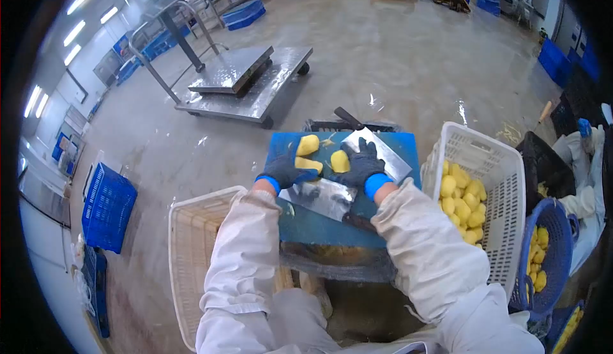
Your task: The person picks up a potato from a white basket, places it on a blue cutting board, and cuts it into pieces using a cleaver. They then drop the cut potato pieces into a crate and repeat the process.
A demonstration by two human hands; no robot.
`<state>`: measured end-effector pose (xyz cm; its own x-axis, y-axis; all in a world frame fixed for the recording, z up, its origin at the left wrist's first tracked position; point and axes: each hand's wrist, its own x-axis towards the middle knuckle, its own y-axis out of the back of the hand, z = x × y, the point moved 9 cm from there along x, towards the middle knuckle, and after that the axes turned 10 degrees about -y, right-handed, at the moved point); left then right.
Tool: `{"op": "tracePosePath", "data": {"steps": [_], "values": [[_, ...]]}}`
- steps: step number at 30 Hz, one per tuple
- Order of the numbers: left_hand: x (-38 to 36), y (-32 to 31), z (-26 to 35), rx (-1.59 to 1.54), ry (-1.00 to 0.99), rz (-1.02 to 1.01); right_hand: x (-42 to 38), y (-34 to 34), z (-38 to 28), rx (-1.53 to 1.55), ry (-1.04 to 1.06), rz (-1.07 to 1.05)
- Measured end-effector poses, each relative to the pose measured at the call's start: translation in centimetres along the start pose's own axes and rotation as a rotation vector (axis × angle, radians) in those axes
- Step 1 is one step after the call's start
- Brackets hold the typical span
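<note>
Three yellow potato pieces being carried by blue board, towards far edge. Two at left being flanked by left hand, fingers being spread wide; third being bordered by right hand, thumb and fingers likewise being parted. Pressure on pieces cannot be told. One cleaver being partly covered by right hand, handle being projected past far edge; second blade being laid mid-board.

Centre of frame, potatoes and two cleavers lie on a board; lower left, a crate; right, a second crate holding potatoes, then a tub; upper left, a cart.
</note>
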<state>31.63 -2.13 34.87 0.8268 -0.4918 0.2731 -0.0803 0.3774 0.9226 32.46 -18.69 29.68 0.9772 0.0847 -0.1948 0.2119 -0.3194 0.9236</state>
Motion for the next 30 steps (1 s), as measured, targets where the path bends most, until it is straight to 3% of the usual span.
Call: {"op": "tracePosePath", "data": {"steps": [2, 4, 7, 9, 10, 12, 13, 15, 17, 19, 21, 23, 25, 27, 29, 30], "values": [[1.5, -3.0, -2.1, 0.125, 0.036, -0.100, 0.0, 0.1, -1.4, -0.083, -0.098, -0.069], [2.9, -4.2, -1.7, 0.455, -0.095, -0.057, 1.3, -0.9, -1.6, -0.094, -0.081, -0.049], [4.4, -5.2, -3.9, 0.221, -0.006, -0.191, 0.9, -1.2, -0.8, -0.101, -0.009, -0.040], [4.2, -4.6, -2.9, 0.288, -0.044, -0.149, -1.2, -1.0, -0.8, -0.157, 0.193, -0.010], [4.1, -3.9, -2.4, 0.335, -0.056, -0.062, -2.3, -0.4, -0.1, -0.151, 0.269, 0.107], [3.4, -3.2, -1.1, 0.358, -0.136, 0.205, -4.1, 0.4, 2.4, -0.111, 0.267, 0.106], [3.7, -3.1, -0.2, 0.340, -0.156, 0.194, -5.1, 0.8, 3.8, -0.073, 0.273, 0.119], [4.8, -3.2, 0.0, 0.355, 0.133, 0.012, -6.9, 1.0, 7.0, -0.059, 0.244, 0.189], [4.7, -3.7, 1.3, 0.359, 0.049, 0.187, -9.7, 2.0, 9.4, 0.022, 0.298, 0.340], [6.0, -2.2, 7.3, 0.195, 0.012, 0.042, -12.0, 2.7, 11.5, 0.103, 0.276, 0.488], [5.1, -4.7, 3.7, 0.287, -0.012, 0.129, -13.7, 2.8, 14.3, 0.180, 0.074, 0.428], [4.9, -3.5, 7.0, 0.278, -0.095, 0.133, -15.3, 2.9, 17.9, 0.263, -0.017, 0.390], [4.0, -3.9, 7.8, 0.279, -0.160, 0.098, -15.7, 0.1, 24.6, 0.781, -0.128, 0.257], [3.2, -3.9, 7.6, 0.370, -0.277, 0.190, -17.7, -1.5, 31.5, 0.977, -0.177, 0.181], [2.9, -5.0, 7.4, 0.362, -0.267, 0.145, -20.4, -2.9, 37.2, 0.906, -0.346, 0.093], [3.1, -5.2, 8.3, 0.304, -0.247, 0.106, -21.6, -3.9, 40.2, 0.709, -0.354, 0.106]]}}
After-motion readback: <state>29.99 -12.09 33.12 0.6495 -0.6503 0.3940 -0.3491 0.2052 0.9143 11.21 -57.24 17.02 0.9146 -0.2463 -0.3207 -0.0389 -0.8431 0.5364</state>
